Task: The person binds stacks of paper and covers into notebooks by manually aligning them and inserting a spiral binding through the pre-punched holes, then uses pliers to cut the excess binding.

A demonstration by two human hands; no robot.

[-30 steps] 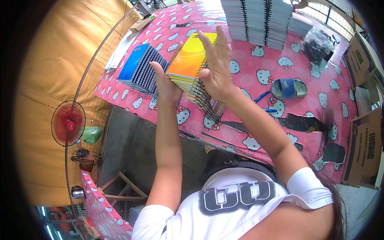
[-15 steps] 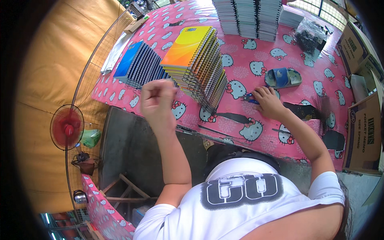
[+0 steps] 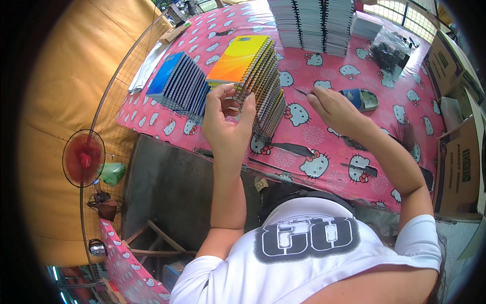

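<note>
Orange-covered spiral notebooks lean stacked — left hand grip pinching their wire edge, right hand pinched shut beside.

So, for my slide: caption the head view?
Left hand at the spiral notebook stack; right hand pinches something thin.

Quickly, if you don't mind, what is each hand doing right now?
Left hand: raised, fingers curled around something small; what it is cannot be told.
Right hand: fingers pinched on a thin dark tool above the pink tablecloth.

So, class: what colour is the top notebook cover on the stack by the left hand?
Orange fading to yellow, on the top notebook; head view.
</note>
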